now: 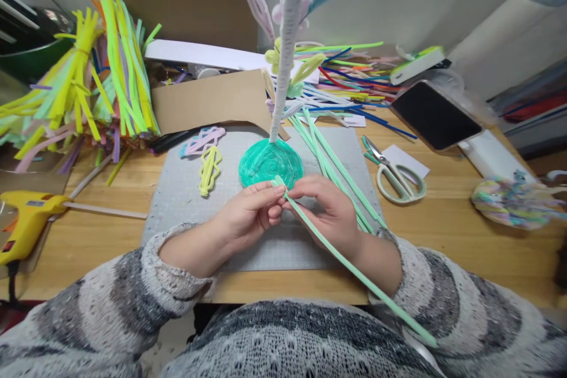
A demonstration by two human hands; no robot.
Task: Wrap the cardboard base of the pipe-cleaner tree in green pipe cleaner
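My left hand (250, 212) and my right hand (328, 212) meet over a grey cutting mat (186, 189), both pinching the near end of a long mint-green pipe cleaner (354, 271) that trails back over my right sleeve. Its bent tip sits by my left fingertips, at the edge of a teal coiled pipe-cleaner disc (270, 162). A tall white fuzzy stem (286, 41) rises from the disc, carrying pink, yellow and blue loops near the top.
Several loose mint pipe cleaners (330, 159) lie right of the disc. Scissors (394, 177), a phone (434, 115), a yellow glue gun (29, 221), bundled pipe cleaners (97, 77), a cardboard box (208, 100), small pastel shapes (206, 156) and a multicoloured coil (514, 201) surround the mat.
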